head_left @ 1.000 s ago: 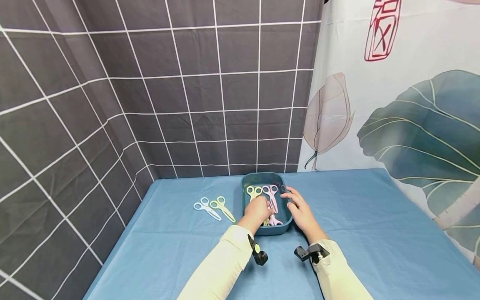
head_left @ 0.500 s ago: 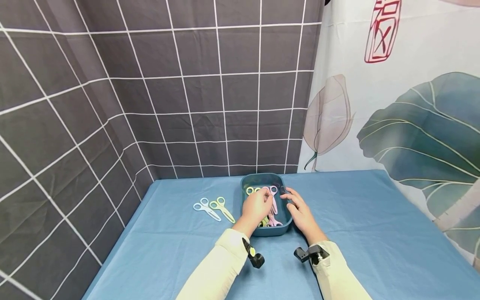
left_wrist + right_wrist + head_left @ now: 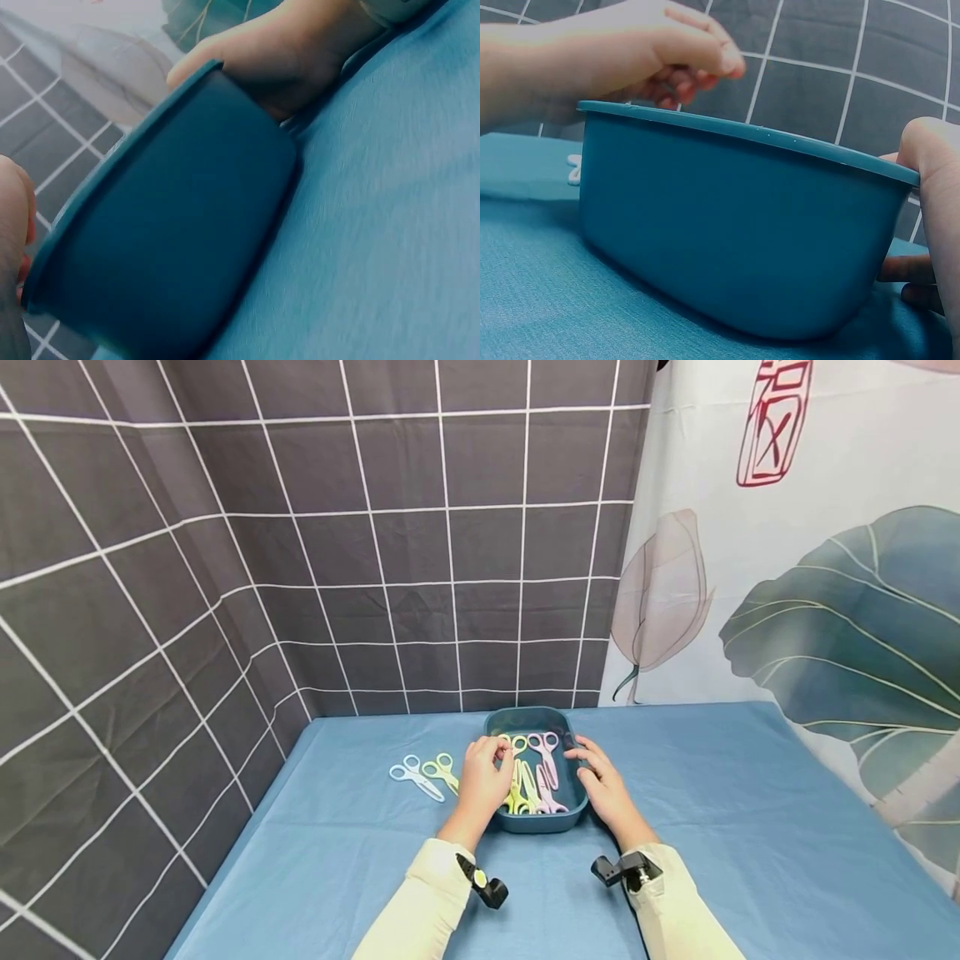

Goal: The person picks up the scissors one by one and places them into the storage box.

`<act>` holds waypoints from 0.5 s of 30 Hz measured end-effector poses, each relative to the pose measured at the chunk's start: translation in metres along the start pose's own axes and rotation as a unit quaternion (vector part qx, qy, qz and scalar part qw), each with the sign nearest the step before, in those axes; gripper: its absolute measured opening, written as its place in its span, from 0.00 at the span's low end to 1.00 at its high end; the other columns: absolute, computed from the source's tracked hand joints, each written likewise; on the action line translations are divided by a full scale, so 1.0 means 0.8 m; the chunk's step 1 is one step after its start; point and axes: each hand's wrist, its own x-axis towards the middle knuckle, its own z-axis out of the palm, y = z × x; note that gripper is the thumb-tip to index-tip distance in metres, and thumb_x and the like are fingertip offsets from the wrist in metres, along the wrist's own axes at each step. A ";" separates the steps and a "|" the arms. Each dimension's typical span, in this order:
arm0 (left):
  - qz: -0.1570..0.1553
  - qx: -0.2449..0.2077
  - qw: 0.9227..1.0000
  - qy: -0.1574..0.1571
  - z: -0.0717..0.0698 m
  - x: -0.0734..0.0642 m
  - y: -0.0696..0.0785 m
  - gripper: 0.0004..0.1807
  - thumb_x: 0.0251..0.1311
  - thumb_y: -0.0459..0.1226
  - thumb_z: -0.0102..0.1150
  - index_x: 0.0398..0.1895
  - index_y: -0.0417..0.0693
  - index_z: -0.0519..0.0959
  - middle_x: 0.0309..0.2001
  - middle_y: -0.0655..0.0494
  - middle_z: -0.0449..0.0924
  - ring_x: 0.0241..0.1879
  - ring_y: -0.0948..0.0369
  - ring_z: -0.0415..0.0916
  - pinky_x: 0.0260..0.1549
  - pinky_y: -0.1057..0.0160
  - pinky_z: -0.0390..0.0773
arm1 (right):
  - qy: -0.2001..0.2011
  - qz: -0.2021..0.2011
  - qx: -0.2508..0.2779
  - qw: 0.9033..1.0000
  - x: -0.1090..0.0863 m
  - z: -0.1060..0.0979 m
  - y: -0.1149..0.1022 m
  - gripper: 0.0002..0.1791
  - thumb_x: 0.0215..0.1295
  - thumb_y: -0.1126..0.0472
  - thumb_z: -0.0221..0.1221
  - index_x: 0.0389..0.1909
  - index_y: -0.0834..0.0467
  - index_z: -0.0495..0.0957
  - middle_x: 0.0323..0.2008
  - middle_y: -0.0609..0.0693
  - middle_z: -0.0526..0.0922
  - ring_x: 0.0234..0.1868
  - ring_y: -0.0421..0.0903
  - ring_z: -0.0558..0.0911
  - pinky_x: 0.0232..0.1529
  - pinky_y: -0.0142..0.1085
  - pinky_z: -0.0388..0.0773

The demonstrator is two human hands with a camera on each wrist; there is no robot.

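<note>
A dark teal plastic bin (image 3: 536,823) stands on the table with several children's scissors inside. Yellow-green scissors (image 3: 517,745) and pink scissors (image 3: 546,750) show their handle loops at the far end; more yellow and pink pairs lie nearer. My left hand (image 3: 482,785) hovers over the bin's left rim, fingers loosely curled. In the right wrist view that left hand (image 3: 652,52) shows nothing between thumb and fingers. At the bin's right side, my right hand (image 3: 606,785) grips the rim with fingertips over its edge. From the left wrist, the bin's outer wall (image 3: 172,202) hides the contents.
Left of the bin, light-blue scissors (image 3: 415,774) and yellow-green scissors (image 3: 442,768) lie on the blue tablecloth (image 3: 337,860); my left hand partly covers the yellow-green pair. Behind the table hangs a dark grid-patterned cloth (image 3: 405,560), with a leaf-print cloth (image 3: 675,668) at right.
My left hand has risen out of the bin and moved left to its left rim, uncovering the scissors inside. The right hand and the bin stay in place.
</note>
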 end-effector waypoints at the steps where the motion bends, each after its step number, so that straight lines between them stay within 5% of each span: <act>1: -0.006 0.001 1.000 0.006 -0.001 -0.002 -0.003 0.03 0.56 0.30 0.64 0.28 0.45 0.80 0.26 0.56 0.75 0.30 0.57 0.70 0.34 0.59 0.72 | -0.002 0.000 -0.002 1.000 -0.001 -0.002 -0.007 0.17 0.70 0.76 0.48 0.55 0.68 0.79 0.72 0.66 0.64 0.71 0.66 0.66 0.56 0.35 0.69; 9: -0.030 -0.009 0.999 0.038 -0.005 -0.017 -0.024 0.03 0.55 0.29 0.62 0.28 0.45 0.80 0.26 0.54 0.75 0.29 0.56 0.70 0.34 0.57 0.71 | -0.008 -0.003 -0.009 1.000 -0.006 -0.004 -0.021 0.17 0.70 0.76 0.48 0.55 0.69 0.78 0.72 0.67 0.64 0.71 0.66 0.65 0.56 0.28 0.67; 15: -0.068 -0.015 0.996 0.050 -0.007 -0.023 -0.035 0.03 0.57 0.29 0.59 0.32 0.44 0.80 0.27 0.54 0.75 0.31 0.56 0.70 0.36 0.56 0.71 | -0.006 0.010 -0.005 1.000 -0.005 -0.004 -0.023 0.17 0.71 0.75 0.47 0.55 0.68 0.79 0.73 0.66 0.64 0.71 0.65 0.65 0.60 0.50 0.69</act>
